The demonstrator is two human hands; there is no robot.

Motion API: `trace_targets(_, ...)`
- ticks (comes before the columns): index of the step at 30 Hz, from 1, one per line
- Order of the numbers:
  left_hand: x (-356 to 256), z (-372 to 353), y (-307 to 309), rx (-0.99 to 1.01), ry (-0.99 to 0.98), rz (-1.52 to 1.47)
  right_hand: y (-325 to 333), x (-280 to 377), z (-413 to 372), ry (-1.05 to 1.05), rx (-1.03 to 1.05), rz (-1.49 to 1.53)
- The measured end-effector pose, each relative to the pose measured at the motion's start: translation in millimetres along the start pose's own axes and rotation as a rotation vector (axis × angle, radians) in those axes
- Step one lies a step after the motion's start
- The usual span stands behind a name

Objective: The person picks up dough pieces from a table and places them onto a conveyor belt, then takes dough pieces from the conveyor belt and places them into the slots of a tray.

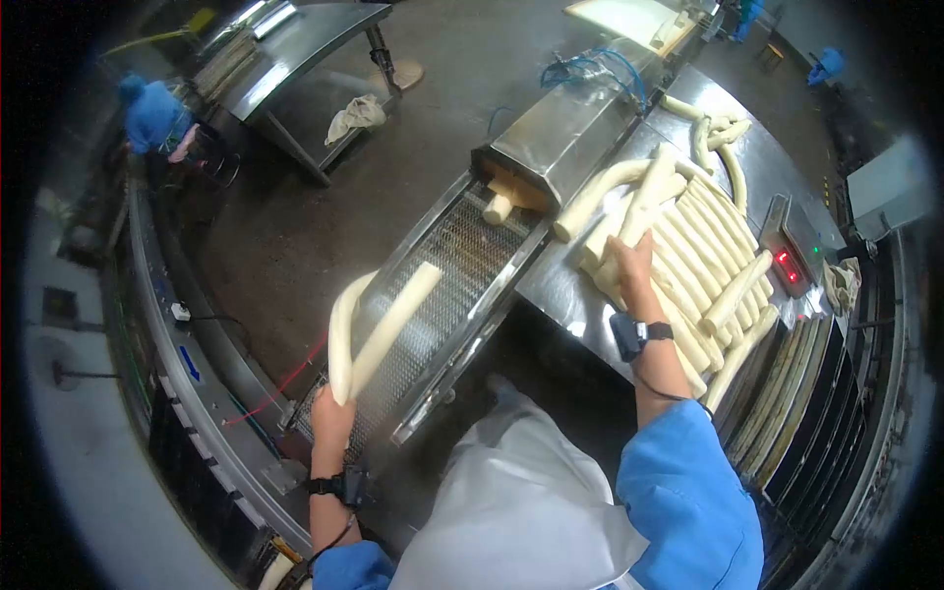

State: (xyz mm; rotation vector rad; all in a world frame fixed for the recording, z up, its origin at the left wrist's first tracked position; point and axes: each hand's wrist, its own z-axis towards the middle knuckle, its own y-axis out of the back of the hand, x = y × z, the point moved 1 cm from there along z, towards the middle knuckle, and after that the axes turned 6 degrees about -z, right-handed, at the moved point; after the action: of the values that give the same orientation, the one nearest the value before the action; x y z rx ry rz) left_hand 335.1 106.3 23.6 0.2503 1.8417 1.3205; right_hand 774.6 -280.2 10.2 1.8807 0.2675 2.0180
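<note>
My left hand (333,421) is closed around the near ends of two pale dough ropes (395,329) over the lower end of a mesh conveyor (433,290). One rope is straight, the other curves at its far end. My right hand (632,267) grips the near end of another dough rope (647,197), which lies slanted across the pile. Under and beside it, several dough ropes (703,236) lie side by side in a stack on the steel table (551,295). A short dough piece (499,208) shows at the mouth of the metal machine housing (565,138).
A scale with a red display (787,264) and a cloth (843,285) stand right of the pile. Looped dough ropes (723,138) lie behind it. Slatted racks (787,393) are at lower right. A person in blue (157,116) is at far left, near another steel table (305,49).
</note>
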Motion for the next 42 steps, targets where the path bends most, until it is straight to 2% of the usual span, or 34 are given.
trace_targets(2,0,-3,10,0.013,0.08,0.058,-14,3,9,0.041,0.021,0.036)
trace_targets(4,-1,-2,15,0.025,0.149,0.11,-23,18,5,0.061,-0.19,-0.34)
trace_targets(5,-1,-3,17,0.002,0.139,0.176,-35,12,14,-0.045,-0.261,-0.453)
trace_targets(6,-2,-5,20,-0.022,0.134,0.243,-37,29,17,-0.044,-0.249,-0.452)
trace_targets(8,16,-6,19,0.011,0.204,0.312,-41,73,18,-0.211,-0.083,-0.774)
trace_targets(9,22,-7,19,0.049,0.256,0.375,-46,73,28,-0.256,0.029,-0.8)
trace_targets(10,15,-9,29,0.042,0.279,0.369,-47,73,34,-0.238,0.046,-0.802)
trace_targets(12,-5,-14,51,0.201,0.398,0.282,-44,68,46,-0.225,0.177,-0.58)
trace_targets(14,9,-26,49,0.255,0.473,0.191,-44,39,65,-0.28,0.206,-0.54)
trace_targets(16,8,-58,41,0.221,0.676,-0.649,-53,-29,98,-0.064,-0.029,-0.542)
trace_targets(18,-15,-89,43,0.202,0.679,-1.111,-37,-41,103,-0.073,0.096,-0.544)
trace_targets(19,29,-109,2,-0.004,0.789,-1.266,-28,-35,101,-0.044,0.159,-0.435)
trace_targets(20,14,-101,12,0.115,0.79,-1.478,-21,-31,97,-0.029,0.215,-0.339)
trace_targets(21,-17,-99,31,0.006,0.734,-1.682,-12,-23,95,-0.02,0.263,-0.247)
trace_targets(22,-23,-102,43,-0.132,0.728,-1.812,-1,-9,91,-0.022,0.316,-0.173)
trace_targets(23,-39,-103,66,-0.283,0.692,-1.877,9,7,84,-0.022,0.361,-0.116)
trace_targets(26,-35,-119,117,-0.562,0.586,-1.913,40,74,45,-0.013,0.492,0.008)
trace_targets(28,-26,-132,145,-0.716,0.407,-1.895,61,117,7,-0.006,0.586,0.083)
trace_targets(29,-32,-141,159,-0.762,0.408,-1.894,63,138,-14,0.008,0.643,0.113)
trace_targets(31,-34,-165,193,-1.024,0.338,-1.709,62,173,-66,0.034,0.776,0.193)
trace_targets(32,-27,-177,205,-1.047,0.344,-1.715,52,190,-93,0.052,0.851,0.244)
trace_targets(34,-6,-209,229,-1.232,0.284,-1.492,27,222,-154,0.082,1.027,0.37)
trace_targets(36,15,-239,235,-1.363,0.161,-1.307,-13,254,-213,0.091,1.246,0.526)
trace_targets(37,35,-258,234,-1.351,-0.019,-1.298,-37,271,-248,0.093,1.378,0.601)
trace_targets(40,70,-299,217,-1.438,0.093,-1.155,-103,326,-355,0.049,1.767,0.785)
trace_targets(42,119,-323,190,-1.514,0.181,-1.189,-143,358,-432,0.032,2.009,0.822)
